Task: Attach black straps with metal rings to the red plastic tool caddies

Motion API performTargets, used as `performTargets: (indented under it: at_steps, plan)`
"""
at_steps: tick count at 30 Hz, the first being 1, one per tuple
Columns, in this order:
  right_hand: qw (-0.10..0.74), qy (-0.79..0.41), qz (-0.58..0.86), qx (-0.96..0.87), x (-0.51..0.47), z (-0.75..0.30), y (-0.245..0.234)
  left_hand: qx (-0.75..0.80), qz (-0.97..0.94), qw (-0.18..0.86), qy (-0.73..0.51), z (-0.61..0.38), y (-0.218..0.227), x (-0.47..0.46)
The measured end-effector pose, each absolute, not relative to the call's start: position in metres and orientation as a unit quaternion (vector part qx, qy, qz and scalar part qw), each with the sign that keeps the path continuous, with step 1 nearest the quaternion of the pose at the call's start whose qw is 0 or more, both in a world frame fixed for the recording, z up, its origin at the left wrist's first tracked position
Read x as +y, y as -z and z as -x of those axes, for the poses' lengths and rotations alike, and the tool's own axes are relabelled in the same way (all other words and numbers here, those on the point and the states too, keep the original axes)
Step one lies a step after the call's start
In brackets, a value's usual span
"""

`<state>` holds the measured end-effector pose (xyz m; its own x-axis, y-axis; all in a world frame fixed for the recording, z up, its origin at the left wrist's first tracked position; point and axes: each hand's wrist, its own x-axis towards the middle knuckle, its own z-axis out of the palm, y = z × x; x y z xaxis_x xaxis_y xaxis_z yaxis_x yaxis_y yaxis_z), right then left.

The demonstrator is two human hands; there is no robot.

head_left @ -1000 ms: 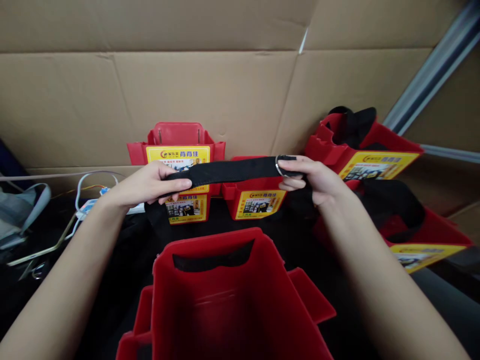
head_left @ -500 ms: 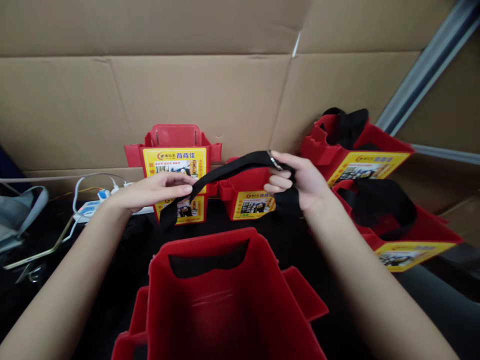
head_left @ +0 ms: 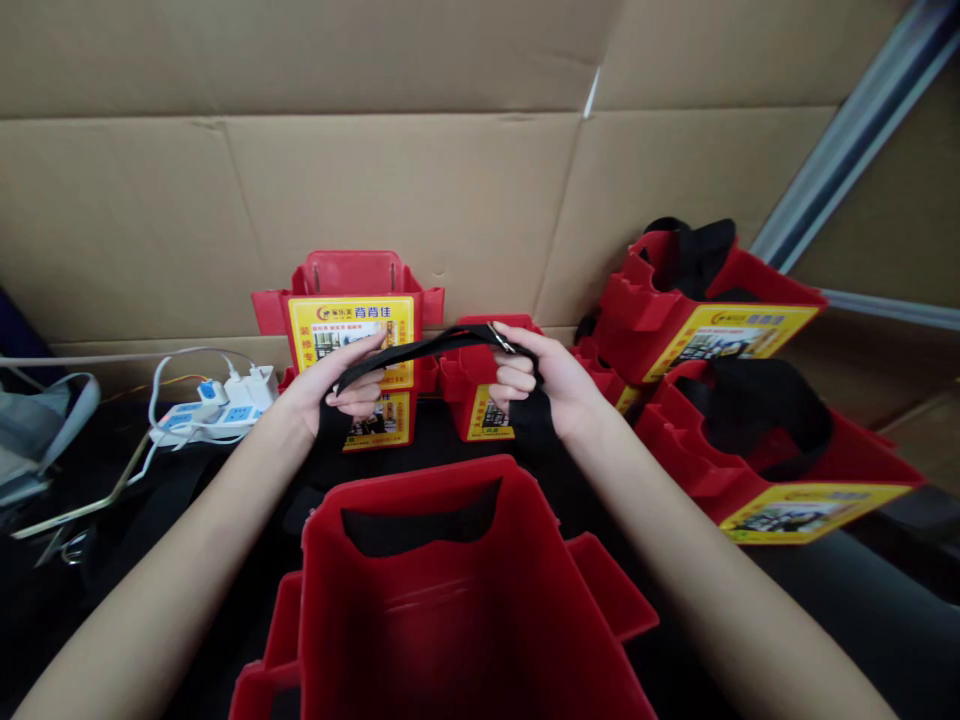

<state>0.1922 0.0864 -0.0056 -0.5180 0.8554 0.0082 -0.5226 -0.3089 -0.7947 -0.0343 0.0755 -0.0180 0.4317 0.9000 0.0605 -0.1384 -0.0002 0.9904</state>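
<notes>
A black webbing strap (head_left: 427,346) arches between my two hands. My left hand (head_left: 346,385) is closed around one stretch of it, with a tail hanging below the fingers. My right hand (head_left: 534,375) grips the other side, by a metal buckle (head_left: 501,338) at the fingertips. Below them stands an open red plastic bucket (head_left: 427,610), close to me, with side pockets sticking out. Part of the strap runs through slots and lies flat across the inside of its far wall. The bucket's outer far side is hidden.
Red buckets with yellow labels stand behind: a stack (head_left: 352,272) at left, one (head_left: 480,370) in the middle, two with straps at right (head_left: 817,510). A power strip (head_left: 210,425) with plugs and cables lies left. Cardboard (head_left: 390,200) walls the back.
My left hand has moved from loosely touching the strap to gripping it. My right hand has shifted left and slightly down, bringing the hands closer together. The near bucket has barely moved.
</notes>
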Motion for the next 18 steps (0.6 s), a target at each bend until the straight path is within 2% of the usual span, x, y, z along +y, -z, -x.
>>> performTargets:
  at_steps: [3,5,9,11,15,18]
  plan:
    - [0.44,-0.768,0.211,-0.414,0.088,-0.194,0.006,0.35,-0.568,0.625,-0.405,0.036,0.015,0.072]
    - [0.443,-0.74,0.209,-0.461,0.085,-0.194,0.005,0.386,-0.602,0.574,-0.399,0.037,0.012,0.067]
    - [0.443,-0.588,0.28,-0.616,0.073,-0.182,0.008,0.428,-0.741,0.306,-0.417,0.029,0.007,0.052]
    - [0.429,-0.49,0.309,-0.693,0.066,-0.172,0.012,0.404,-0.791,0.233,-0.397,0.02,0.009,0.045]
    - [0.432,-0.375,0.301,-0.763,0.058,-0.157,0.019,0.352,-0.846,0.196,-0.348,0.001,0.02,0.042]
    - [0.412,-0.397,0.281,-0.77,0.056,-0.161,0.017,0.336,-0.844,0.18,-0.378,-0.003,0.023,0.047]
